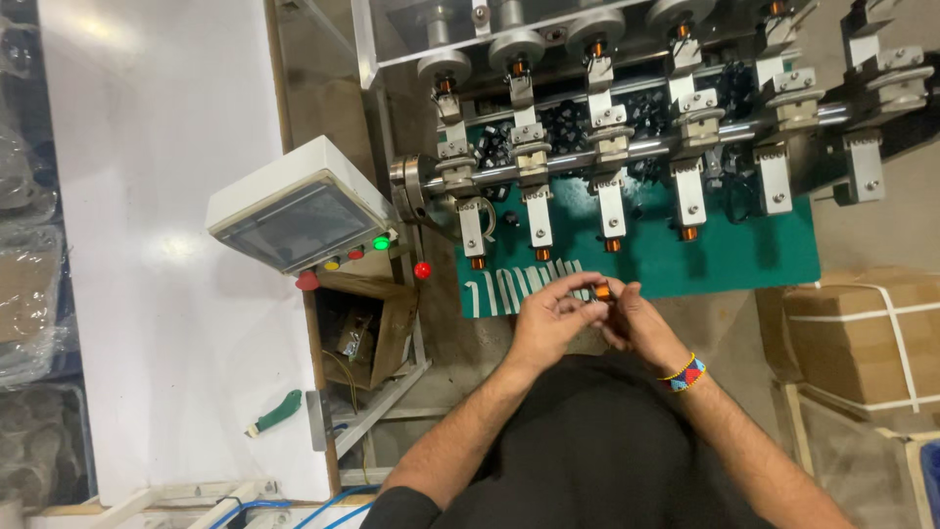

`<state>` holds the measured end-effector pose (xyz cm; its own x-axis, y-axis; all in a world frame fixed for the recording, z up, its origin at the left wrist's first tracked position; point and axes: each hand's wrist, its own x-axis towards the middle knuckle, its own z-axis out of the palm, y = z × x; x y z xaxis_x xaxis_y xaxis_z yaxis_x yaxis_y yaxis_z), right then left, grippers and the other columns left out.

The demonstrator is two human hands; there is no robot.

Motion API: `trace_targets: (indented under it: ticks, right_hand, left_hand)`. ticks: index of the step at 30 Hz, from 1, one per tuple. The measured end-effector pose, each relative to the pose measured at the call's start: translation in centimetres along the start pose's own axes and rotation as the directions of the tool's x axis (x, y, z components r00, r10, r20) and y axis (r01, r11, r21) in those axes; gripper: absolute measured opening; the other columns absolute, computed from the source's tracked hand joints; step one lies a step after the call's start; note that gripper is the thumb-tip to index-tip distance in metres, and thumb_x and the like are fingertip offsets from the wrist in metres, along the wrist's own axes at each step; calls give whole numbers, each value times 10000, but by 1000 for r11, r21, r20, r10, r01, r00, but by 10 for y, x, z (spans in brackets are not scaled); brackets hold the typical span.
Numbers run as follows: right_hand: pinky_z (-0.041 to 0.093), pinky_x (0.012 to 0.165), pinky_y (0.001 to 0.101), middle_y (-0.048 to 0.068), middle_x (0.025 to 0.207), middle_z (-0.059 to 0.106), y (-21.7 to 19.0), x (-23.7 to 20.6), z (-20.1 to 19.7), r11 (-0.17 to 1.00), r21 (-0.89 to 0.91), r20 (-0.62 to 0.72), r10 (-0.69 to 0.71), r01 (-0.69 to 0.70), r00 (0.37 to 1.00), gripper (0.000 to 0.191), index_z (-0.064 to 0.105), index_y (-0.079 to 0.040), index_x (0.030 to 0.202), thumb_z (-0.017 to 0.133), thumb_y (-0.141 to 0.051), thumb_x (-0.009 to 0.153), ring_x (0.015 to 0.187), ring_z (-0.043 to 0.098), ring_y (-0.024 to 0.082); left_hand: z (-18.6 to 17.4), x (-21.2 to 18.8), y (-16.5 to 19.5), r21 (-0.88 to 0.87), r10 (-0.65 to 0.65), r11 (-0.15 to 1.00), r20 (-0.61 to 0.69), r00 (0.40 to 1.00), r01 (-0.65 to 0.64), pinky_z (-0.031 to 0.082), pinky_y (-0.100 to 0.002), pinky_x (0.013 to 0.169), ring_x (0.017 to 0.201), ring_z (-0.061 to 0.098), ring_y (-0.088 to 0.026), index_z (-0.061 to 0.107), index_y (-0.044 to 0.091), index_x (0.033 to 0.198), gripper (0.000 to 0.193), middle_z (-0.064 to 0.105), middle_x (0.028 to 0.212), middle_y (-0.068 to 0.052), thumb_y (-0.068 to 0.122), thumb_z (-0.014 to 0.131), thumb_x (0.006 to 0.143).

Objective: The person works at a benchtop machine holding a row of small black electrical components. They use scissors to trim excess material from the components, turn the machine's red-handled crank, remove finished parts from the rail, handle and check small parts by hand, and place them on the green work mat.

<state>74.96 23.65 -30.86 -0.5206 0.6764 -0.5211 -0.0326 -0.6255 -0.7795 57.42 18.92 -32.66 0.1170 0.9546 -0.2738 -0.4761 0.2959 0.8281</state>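
The two hands meet in front of the person's chest, just below the green mat. The left hand and the right hand both pinch one small copper coil between their fingertips — the coil sits right between them, held up in the air. The right wrist wears a bright bead bracelet.

Above the hands stands a big winding machine with a row of metal arms. Little copper coils hang at the tips of those arms. A few white strips lie on the near edge of the mat, just beside the left hand.

To the left there is a white control box with a screen and round buttons — green, yellow and red. A green-handled tool lies on the white counter. A strapped cardboard box sits to the right.
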Motion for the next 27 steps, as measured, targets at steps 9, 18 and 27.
trace_targets:
  ticks: [9,18,27]
  right_hand:
    - [342,500,250,-39,587,452,-3,-43,-3,847,-503,-72,-236,169,969,252,706,-36,980,540,-214,1040,550,389,47]
    - [362,513,261,-11,601,489,-3,-20,-36,851,-491,-134,-286,187,949,292,660,-12,874,535,-207,1051,569,419,49]
    - [444,550,268,37,656,646,-40,-40,-80,747,-523,109,-420,412,901,233,684,-1,818,578,-140,973,586,537,80]
  left_hand:
    - [-33,16,21,-135,46,989,-120,992,-62,623,-362,884,981,728,-197,579,-50,1397,460,705,1165,-133,14,705,959]
    - [-10,18,39,-20,-44,999,9,999,44,613,-339,906,990,733,-207,573,-56,1436,486,723,1159,-155,21,705,975]
    - [42,39,37,419,333,868,-94,938,-266,601,-295,952,1127,670,-144,645,59,1347,441,604,1403,-75,-35,736,926]
